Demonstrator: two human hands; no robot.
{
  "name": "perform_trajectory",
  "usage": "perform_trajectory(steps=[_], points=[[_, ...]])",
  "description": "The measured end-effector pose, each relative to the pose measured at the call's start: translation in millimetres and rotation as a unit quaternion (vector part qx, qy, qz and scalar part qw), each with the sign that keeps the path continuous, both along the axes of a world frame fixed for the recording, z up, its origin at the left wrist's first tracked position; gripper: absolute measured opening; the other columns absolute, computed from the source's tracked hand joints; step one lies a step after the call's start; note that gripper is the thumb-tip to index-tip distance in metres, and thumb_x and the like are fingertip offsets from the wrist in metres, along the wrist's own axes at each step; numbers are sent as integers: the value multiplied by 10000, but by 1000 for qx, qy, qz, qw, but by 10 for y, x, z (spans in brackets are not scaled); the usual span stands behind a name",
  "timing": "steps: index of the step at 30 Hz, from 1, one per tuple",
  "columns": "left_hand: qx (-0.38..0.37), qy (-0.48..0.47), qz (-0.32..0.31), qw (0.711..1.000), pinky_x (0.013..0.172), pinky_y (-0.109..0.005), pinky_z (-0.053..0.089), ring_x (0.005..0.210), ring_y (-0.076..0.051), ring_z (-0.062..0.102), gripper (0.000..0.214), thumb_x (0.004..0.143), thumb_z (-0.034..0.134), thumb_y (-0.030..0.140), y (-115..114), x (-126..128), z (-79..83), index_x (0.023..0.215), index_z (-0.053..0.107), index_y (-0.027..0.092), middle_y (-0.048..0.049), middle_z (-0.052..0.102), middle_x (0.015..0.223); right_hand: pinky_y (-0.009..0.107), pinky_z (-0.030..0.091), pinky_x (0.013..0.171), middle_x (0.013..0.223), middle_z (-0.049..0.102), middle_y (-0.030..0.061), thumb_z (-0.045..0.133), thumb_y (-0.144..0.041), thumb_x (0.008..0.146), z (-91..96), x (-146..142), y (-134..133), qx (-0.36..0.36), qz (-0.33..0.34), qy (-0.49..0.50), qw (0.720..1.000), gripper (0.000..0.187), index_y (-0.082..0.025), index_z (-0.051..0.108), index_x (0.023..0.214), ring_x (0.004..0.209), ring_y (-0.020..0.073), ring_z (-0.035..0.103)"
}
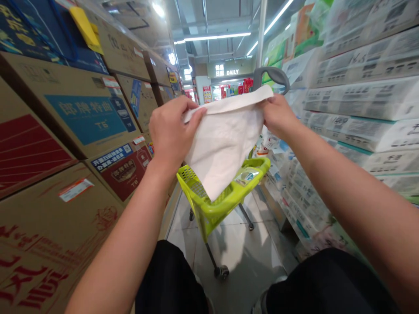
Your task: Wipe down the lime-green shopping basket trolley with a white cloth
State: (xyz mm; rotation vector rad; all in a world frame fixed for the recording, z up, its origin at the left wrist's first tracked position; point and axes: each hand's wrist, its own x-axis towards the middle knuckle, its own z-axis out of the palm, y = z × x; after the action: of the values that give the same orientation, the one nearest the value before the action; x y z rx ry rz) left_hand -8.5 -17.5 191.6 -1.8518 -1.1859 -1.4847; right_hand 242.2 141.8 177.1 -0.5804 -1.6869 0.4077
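I hold a white cloth [222,144] up in front of me with both hands. My left hand [172,131] pinches its upper left corner, fingers closed on the fabric. My right hand [278,115] grips the upper right corner. The cloth hangs down to a point over a lime green shopping cart [216,205]. The cart's grey handle [273,75] rises behind my right hand.
Brown cardboard boxes [81,126] are stacked high along the left side of the aisle. Packs of wrapped paper goods [360,100] fill the shelves on the right. The tiled floor [242,253] runs between them, and a lit "DAILY" sign [229,71] hangs far ahead.
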Motion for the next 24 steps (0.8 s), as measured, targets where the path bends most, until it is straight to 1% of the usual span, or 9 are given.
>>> perform_trajectory(steps=[3,8,10,12,14,16,20,22,24], points=[[-11,15,27,999,719,-294,377,891,-191,574,315,901,527,515,-17,-20,-6,870,655,228,-54,658,884,412,555,873,930,695,33,578,-431,920,-100,-57,30,-68,74,42,994,259,-185,635,975,918,211,669],[-113,25,60,992,687,-311,363,885,-237,565,365,840,578,572,633,-363,-46,771,657,223,-83,621,752,453,575,809,818,693,56,650,-375,873,-170,-203,277,-198,61,46,977,210,-165,646,881,815,225,675],[-128,26,71,989,666,-306,354,840,-232,554,383,814,598,594,833,-475,-16,728,651,225,-78,607,698,447,573,818,802,693,49,655,-340,863,-115,-281,368,-197,63,67,976,180,-161,651,878,815,218,674],[-120,15,64,991,651,-301,345,813,-219,544,416,834,560,614,846,-488,-10,737,659,221,-75,608,691,436,567,840,805,695,36,645,-312,860,-76,-335,402,-165,83,87,979,154,-164,655,903,840,212,673],[-118,5,47,992,643,-297,337,786,-200,539,448,872,504,610,668,-392,-75,759,669,210,-69,615,706,435,563,854,804,692,25,626,-298,868,-114,-330,377,-151,106,86,979,137,-173,656,918,852,208,672],[-152,23,28,988,634,-293,331,723,-175,532,450,898,483,575,358,-214,-228,736,671,200,-51,608,678,445,563,859,781,681,19,625,-285,867,-255,-236,305,-182,119,50,975,109,-182,652,891,829,205,673],[-324,125,-88,934,614,-278,347,647,-144,548,365,928,477,498,-351,186,-673,838,705,227,-16,651,703,416,578,835,746,672,17,677,-274,824,-686,258,64,-277,138,-88,947,97,-189,641,798,767,189,677],[-381,185,-146,894,637,-284,374,683,-158,585,337,948,451,472,-625,319,-866,978,705,254,-23,681,769,379,575,815,853,708,38,683,-290,805,-832,610,-84,-327,202,-206,900,120,-180,670,852,826,184,693],[-402,240,-212,858,690,-303,416,753,-190,619,370,910,497,541,-789,377,-998,1083,682,270,-39,696,828,352,553,825,1047,715,80,665,-296,796,-873,952,-218,-377,267,-318,828,233,-176,693,994,960,182,693]])
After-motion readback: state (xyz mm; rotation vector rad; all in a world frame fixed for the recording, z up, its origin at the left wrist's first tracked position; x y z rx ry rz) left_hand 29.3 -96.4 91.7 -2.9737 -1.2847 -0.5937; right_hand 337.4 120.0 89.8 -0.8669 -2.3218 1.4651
